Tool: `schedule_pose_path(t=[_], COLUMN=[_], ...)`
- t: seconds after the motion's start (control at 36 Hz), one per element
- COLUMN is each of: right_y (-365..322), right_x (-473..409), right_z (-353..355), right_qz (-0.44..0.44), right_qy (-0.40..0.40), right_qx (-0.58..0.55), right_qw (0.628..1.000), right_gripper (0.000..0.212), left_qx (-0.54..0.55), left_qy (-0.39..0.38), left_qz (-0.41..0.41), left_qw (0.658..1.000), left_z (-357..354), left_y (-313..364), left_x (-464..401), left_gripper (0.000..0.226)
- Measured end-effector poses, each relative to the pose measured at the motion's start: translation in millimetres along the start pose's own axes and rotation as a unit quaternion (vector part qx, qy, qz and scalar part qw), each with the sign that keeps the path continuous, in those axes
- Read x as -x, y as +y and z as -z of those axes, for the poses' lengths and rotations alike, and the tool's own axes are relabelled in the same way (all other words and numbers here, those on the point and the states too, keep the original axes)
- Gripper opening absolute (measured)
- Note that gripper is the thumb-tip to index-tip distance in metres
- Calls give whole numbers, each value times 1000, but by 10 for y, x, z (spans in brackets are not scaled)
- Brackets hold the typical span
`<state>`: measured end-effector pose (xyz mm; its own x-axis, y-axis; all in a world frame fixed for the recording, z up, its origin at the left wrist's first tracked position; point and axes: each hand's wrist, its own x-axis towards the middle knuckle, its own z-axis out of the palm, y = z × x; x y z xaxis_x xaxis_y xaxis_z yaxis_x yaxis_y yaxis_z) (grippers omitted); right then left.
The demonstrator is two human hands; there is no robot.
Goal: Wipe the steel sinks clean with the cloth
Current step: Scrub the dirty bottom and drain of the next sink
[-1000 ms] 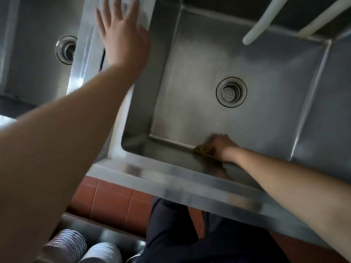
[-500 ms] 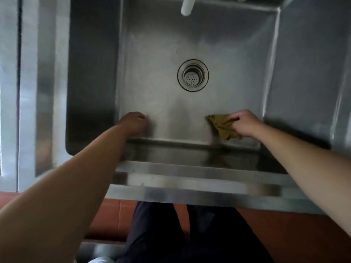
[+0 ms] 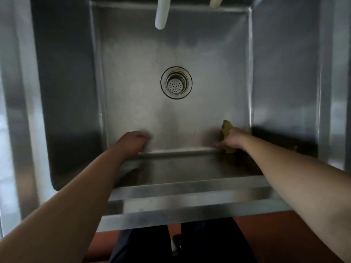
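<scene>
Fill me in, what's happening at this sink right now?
A person is leaning over a steel sink with both arms down in the basin. The right hand holds an olive-green cloth in the near right corner of the floor, by the right wall. The left hand holds nothing and rests, fingers curled, on the floor at the near wall. The drain strainer sits uncovered mid-basin, and a white spout hangs over the far side.

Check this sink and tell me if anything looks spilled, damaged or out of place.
Nothing stands out. The sink shows no spill or dent, and the drain strainer sits centred in its ring. The right hand grips the cloth at the near right corner; the left hand rests on the basin floor, holding nothing.
</scene>
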<state>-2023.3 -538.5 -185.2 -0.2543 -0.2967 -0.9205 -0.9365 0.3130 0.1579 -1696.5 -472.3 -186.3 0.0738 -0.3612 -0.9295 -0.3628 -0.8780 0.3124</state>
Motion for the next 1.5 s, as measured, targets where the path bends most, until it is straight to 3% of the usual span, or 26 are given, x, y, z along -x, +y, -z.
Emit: schedule_pose_path(t=[0.08,0.14,0.19,0.31,0.36,0.44,0.5,0.56,0.61,0.69,0.75,0.86,0.97,1.14,1.19,1.28,1.39,1.5], right_y=[-199,-363,-554,-1011,-1239,-1475,-1545,-1648,-1773,-1963,-2044,-2119,-1987,-1542,-1387,-1220,-1174,-1178], right_x=[-45,-73,-48,26,-1,-319,-782,-1132,-1380,-1557,-1459,-618,-229,401,551,704,817,746], right_z=[-12,-44,-143,-337,-494,-718,-833,-818,-658,-308,-49,388,402,212,143,42,-37,-14], right_qz=[-31,-69,-115,-132,-134,-134,-115,-86,-59,-19,2,57,99,211,244,275,308,323], right_qy=[-17,-42,-88,-89,-67,-22,-1,-18,-14,15,51,129,144,182,184,169,90,79], right_qx=[-72,-142,-222,-366,-473,-638,-672,-663,-619,-575,-593,-611,-605,-465,-413,-388,-383,-310], right_qw=[997,987,964,917,868,758,731,743,783,818,804,779,776,840,858,864,866,891], right_gripper=[80,67,45,33,45,88,100,104,96,98,98,46,13,20,16,15,13,18], left_qx=[16,23,33,63,71,71,42,31,46,65,64,60,90,233,246,289,314,347], left_qy=[-11,-22,-33,-31,-24,-19,-7,12,36,42,38,38,45,72,53,-36,-176,-167], left_qz=[-4,-5,-5,-9,-12,-12,-15,-16,-13,-20,-28,-31,-34,-14,-18,-13,12,-30], left_qw=[1000,999,999,997,997,997,999,999,998,997,997,997,994,970,968,957,933,922], left_z=[-37,-56,-70,-102,-113,-118,-95,-62,-49,-53,-64,-107,-86,51,89,109,74,30], left_y=[66,109,136,140,123,74,51,62,76,102,102,69,80,284,369,570,788,904], left_x=[75,106,138,134,117,67,43,58,56,81,89,72,70,123,111,129,63,-85], left_gripper=[17,20,20,24,26,28,31,48,60,42,27,49,29,15,13,13,33,25])
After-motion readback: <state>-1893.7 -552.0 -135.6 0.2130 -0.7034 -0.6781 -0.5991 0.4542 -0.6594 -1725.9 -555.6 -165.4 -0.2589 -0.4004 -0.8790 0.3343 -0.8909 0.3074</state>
